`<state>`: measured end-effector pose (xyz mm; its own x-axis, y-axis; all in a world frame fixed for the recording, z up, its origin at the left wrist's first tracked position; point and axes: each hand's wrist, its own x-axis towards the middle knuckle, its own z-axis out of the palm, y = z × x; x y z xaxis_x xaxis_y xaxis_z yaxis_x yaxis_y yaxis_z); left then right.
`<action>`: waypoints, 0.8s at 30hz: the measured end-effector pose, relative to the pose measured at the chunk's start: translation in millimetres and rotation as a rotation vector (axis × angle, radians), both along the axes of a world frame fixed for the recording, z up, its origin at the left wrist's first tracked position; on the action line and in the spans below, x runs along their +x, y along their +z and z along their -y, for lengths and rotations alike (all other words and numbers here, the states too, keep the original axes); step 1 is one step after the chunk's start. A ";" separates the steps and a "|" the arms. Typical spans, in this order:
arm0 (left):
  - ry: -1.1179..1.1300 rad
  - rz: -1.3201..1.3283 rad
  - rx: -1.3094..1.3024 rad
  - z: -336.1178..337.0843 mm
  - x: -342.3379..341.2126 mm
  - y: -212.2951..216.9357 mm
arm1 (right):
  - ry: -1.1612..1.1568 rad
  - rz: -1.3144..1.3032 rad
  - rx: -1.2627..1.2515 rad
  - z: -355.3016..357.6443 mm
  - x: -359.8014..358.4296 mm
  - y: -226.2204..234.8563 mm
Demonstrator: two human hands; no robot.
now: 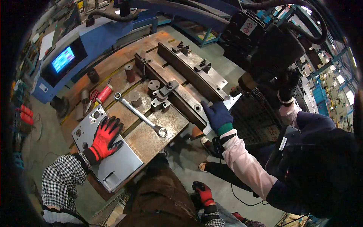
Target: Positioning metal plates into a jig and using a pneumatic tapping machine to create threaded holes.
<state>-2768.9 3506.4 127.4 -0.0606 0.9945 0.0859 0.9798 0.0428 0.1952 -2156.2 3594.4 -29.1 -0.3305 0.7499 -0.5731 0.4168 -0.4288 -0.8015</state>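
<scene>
My left hand (pixel 106 139), in a red glove with black fingers, lies flat on a grey metal plate (pixel 121 163) with its fingers spread. The plate has several holes and rests at the near left of a worn machine table (pixel 141 140). Just beyond that hand lies a long ring wrench (pixel 140 115). My right hand (pixel 204 193), gloved alike, hangs low beside my brown apron, away from the table. Its dark fingers look bent, but I cannot make out whether they hold anything. A co-worker's blue-gloved hand (pixel 219 116) touches the near end of the clamped metal bars (pixel 189 70).
Step clamps (pixel 162 95), steel cylinders (pixel 135 99) and a red bottle (pixel 104 94) stand or lie on the table. A blue machine arm with a lit screen (pixel 63 59) is at the left. The drill head (pixel 247 81) and the co-worker's pink sleeve (pixel 247 160) occupy the right.
</scene>
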 end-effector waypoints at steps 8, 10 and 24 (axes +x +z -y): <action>0.003 0.009 -0.009 1.4 -4.3 -2.8 | 0.002 -0.017 -0.022 3.1 -1.8 -4.5; 0.008 0.028 -0.027 2.0 -5.3 -1.3 | 0.001 -0.024 -0.027 4.1 -2.9 -5.5; 0.022 0.027 -0.048 10.9 -6.8 -9.2 | -0.046 -0.063 0.010 13.2 8.9 -24.1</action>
<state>-2775.7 3495.5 118.1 -0.0838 0.9958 0.0359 0.9729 0.0740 0.2190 -2147.3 3581.2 -53.1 -0.3305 0.7709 -0.5445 0.3453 -0.4382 -0.8299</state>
